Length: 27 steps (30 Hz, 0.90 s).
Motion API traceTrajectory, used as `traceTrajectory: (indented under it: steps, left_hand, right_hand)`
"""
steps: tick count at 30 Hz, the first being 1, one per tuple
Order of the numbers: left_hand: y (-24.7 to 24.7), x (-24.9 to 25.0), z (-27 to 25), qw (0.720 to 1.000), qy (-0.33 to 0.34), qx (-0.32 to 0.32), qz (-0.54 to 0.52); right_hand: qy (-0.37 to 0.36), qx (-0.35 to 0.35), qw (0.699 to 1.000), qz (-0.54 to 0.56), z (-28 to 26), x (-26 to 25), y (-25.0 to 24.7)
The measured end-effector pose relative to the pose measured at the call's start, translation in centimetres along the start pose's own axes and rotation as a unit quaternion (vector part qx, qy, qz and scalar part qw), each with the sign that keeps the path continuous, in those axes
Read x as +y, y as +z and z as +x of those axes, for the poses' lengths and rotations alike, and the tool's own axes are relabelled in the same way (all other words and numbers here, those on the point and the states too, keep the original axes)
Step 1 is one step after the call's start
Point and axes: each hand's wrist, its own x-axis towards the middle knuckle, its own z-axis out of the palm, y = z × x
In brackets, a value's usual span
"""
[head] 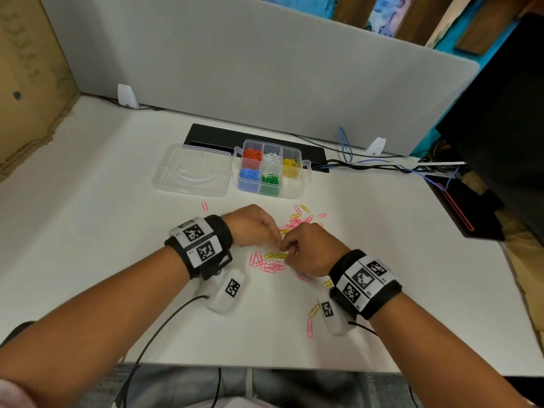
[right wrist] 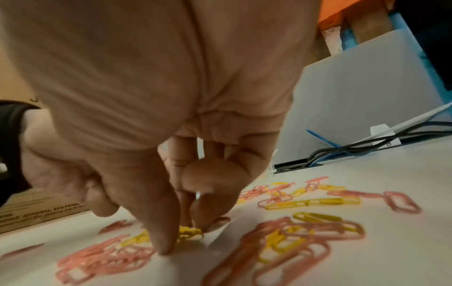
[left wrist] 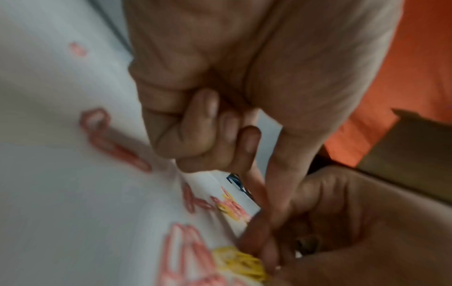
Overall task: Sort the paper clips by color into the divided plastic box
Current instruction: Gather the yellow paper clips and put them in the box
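Note:
The clear divided box (head: 306,167) stands open at mid-table, holding orange, white, yellow, blue and green clips in separate compartments; its front right one looks bare. Pink clips (head: 269,265) and yellow clips (head: 275,255) lie scattered in front of it. My right hand (head: 287,250) reaches down on the small yellow bunch (right wrist: 188,232), thumb and fingertips pinching it against the table. My left hand (head: 275,241) sits right beside it, touching it. In the left wrist view, the left hand (left wrist: 220,135) has its fingers curled into the palm, with nothing visible inside.
The box's clear lid (head: 191,170) lies flat to its left. A black cable slot (head: 206,134) and loose cables (head: 368,166) run along the grey partition (head: 265,69) behind. A cardboard wall (head: 26,83) stands at the left, and a black tray (head: 465,213) at the right.

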Motion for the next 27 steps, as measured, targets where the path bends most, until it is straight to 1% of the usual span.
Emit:
traceTrajectory:
  steps: [2,5,7,11,14,17,19,22,24,27]
  left_hand:
    - [0.1,-0.4,0.0,0.997,0.015,-0.018,0.071]
    - [0.4,-0.3,-0.1,0.987,0.018,0.003,0.16]
    - [0.5,-0.2,0.0,0.979,0.025,0.016,0.2]
    - [1.0,-0.2,-0.2,0.967,0.029,0.017,0.254]
    - [1.1,-0.3,-0.3,0.966,0.033,0.005,0.255]
    - [1.0,-0.6,-0.2,0.97,0.033,-0.014,0.241]
    - [0.9,-0.8,-0.1,0.974,0.032,-0.017,0.226]
    - [0.5,-0.8,0.0,0.976,0.026,-0.021,0.215]
    - [0.2,-0.7,0.0,0.977,0.029,-0.015,0.211]
    - [-0.1,-0.5,0.0,0.977,0.028,-0.008,0.212]
  right_hand:
    - [-0.004,-0.001,1.0,-0.011,0.1,0.0,0.0]
    - [0.002,-0.008,1.0,-0.02,0.2,0.0,0.0]
    - [0.012,-0.019,1.0,-0.018,0.2,-0.1,0.0]
    - [0.032,-0.029,0.998,-0.034,0.5,-0.3,0.2]
    - [0.052,-0.024,0.997,-0.046,0.7,0.0,0.5]
    - [0.061,-0.014,0.998,-0.031,0.6,0.3,0.3]
    - [0.063,0.009,0.998,-0.005,0.3,0.4,-0.1]
    - [0.047,0.039,0.997,0.044,0.2,0.2,-0.4]
    - [0.035,0.033,0.997,0.053,0.2,-0.1,-0.2]
    - [0.027,0.02,0.999,0.03,0.5,-0.4,0.4]
